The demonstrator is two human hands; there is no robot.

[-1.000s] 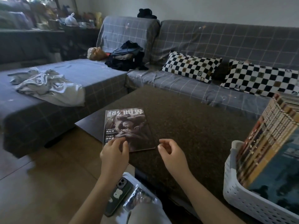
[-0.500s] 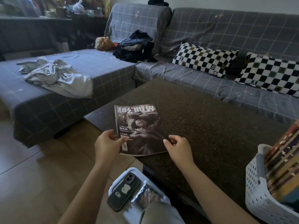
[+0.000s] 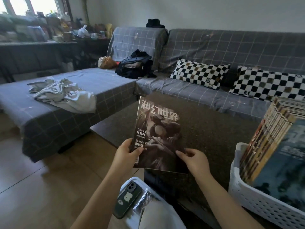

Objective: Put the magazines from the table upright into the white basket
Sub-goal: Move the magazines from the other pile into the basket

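A dark magazine (image 3: 158,134) with white Chinese title letters is lifted off the dark table (image 3: 206,129) and stands almost upright, cover towards me. My left hand (image 3: 125,156) grips its lower left edge, thumb on the cover. My right hand (image 3: 193,159) pinches its lower right corner. The white perforated basket (image 3: 247,195) stands at the table's right end. It holds a row of several magazines (image 3: 270,146), upright and leaning.
A grey checked sofa (image 3: 198,90) wraps around the table's far side, with two checkered cushions (image 3: 199,73), dark clothes and a crumpled white cloth (image 3: 66,95). A phone (image 3: 127,197) lies on a white stool below my hands. Wooden floor lies to the left.
Both hands took hold of the magazine lying flat near the table's edge and raised it until it stands upright in front of me.
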